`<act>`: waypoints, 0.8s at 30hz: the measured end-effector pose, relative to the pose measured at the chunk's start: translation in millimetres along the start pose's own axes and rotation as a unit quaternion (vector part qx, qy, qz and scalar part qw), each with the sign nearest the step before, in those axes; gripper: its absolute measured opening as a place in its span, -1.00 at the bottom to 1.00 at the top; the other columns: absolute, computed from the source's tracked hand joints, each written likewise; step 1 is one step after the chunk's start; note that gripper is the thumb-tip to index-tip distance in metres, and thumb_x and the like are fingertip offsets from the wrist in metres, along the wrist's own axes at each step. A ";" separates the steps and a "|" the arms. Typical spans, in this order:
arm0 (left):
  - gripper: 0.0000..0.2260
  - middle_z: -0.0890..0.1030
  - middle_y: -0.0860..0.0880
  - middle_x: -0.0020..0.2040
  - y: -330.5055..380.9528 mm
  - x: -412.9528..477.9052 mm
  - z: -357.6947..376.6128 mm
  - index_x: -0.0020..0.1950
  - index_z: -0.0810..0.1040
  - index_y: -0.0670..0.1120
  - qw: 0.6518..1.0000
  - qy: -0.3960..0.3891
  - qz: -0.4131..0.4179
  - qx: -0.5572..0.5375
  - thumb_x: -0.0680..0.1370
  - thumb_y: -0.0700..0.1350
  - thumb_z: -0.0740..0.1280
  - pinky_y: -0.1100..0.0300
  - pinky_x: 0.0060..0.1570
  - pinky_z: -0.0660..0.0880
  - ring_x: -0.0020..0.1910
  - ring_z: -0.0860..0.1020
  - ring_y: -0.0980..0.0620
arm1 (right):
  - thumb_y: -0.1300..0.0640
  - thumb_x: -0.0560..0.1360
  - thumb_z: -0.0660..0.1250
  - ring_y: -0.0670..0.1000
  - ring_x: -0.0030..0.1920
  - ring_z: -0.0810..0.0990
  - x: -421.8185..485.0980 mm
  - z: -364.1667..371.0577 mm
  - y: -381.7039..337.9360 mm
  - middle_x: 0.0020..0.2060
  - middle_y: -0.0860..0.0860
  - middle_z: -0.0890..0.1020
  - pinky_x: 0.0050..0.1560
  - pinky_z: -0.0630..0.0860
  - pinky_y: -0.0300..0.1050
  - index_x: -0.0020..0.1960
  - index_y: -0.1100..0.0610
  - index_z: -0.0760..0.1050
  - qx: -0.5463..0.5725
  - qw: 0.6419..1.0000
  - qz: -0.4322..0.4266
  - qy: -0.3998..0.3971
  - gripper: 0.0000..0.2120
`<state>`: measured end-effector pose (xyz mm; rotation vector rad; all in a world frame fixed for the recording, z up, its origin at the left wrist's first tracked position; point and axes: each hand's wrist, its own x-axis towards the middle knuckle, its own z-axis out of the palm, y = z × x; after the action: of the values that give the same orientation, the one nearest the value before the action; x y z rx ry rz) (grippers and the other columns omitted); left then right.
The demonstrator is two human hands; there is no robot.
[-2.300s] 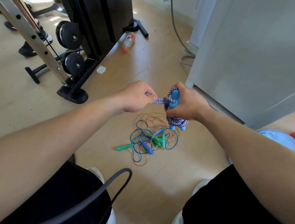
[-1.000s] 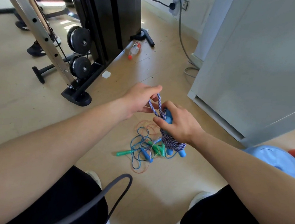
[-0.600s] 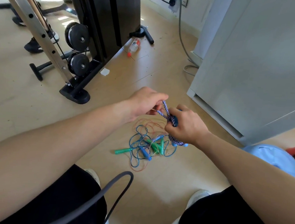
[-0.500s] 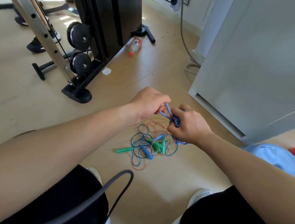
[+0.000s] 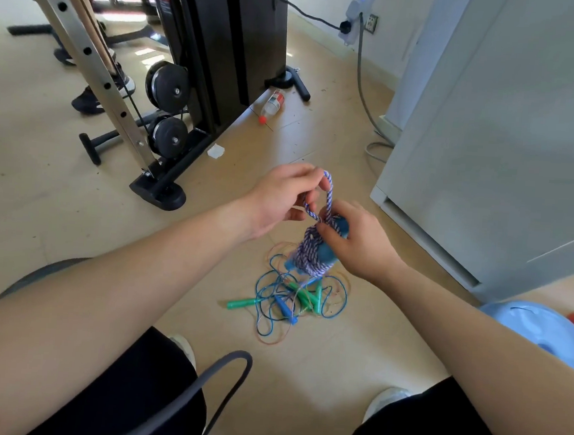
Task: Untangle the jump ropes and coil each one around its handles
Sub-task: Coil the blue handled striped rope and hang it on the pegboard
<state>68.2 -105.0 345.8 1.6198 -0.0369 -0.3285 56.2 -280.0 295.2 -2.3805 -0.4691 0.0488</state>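
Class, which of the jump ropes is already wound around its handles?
The purple-and-white braided rope, held in the hands; the thin blue, green and orange ropes lie tangled on the floor.

Bottle (image 5: 272,105) beside black machine (image 5: 220,40)

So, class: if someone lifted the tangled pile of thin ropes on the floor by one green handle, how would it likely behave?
The tangled pile would probably come up floppy, its thin cords drooping. Since they loop through each other, the green handle would likely drag the others along.
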 end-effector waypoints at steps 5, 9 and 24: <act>-0.79 0.41 0.03 -0.35 9.2 33.9 -4.0 -0.03 0.60 -0.03 1.000 0.001 0.018 0.025 0.68 -0.05 0.20 0.25 -0.34 0.33 -0.32 0.39 0.10 | 0.00 0.52 0.37 0.02 -0.09 0.56 28.1 -10.9 2.1 -0.14 -0.04 0.63 -0.05 0.50 -0.01 -0.06 0.04 0.53 0.064 0.996 0.047 0.033 -0.89; -0.91 0.54 0.03 -0.25 13.7 93.6 -18.1 0.04 0.61 -0.02 0.997 0.030 0.025 0.070 0.63 -0.12 0.31 0.27 -0.27 0.44 -0.24 0.49 0.11 | 0.06 0.56 0.32 0.08 -0.14 0.57 92.2 -11.1 22.9 -0.21 0.00 0.63 -0.05 0.53 0.06 -0.07 0.09 0.53 0.091 0.992 0.078 0.040 -0.89; -0.94 0.70 0.02 -0.14 105.0 232.5 -41.6 -0.02 0.64 -0.01 0.987 0.087 -0.135 0.011 0.59 -0.15 0.37 0.17 -0.14 0.51 -0.21 0.63 0.08 | -0.05 0.62 0.24 -0.05 -0.31 0.46 247.0 -118.8 6.2 -0.30 0.01 0.56 -0.29 0.36 -0.18 -0.17 0.11 0.46 0.141 0.967 0.211 0.006 -0.72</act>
<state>318.6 -124.7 406.6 1.6717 0.3150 -0.3947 307.9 -274.4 403.6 -2.1558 0.0581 0.2746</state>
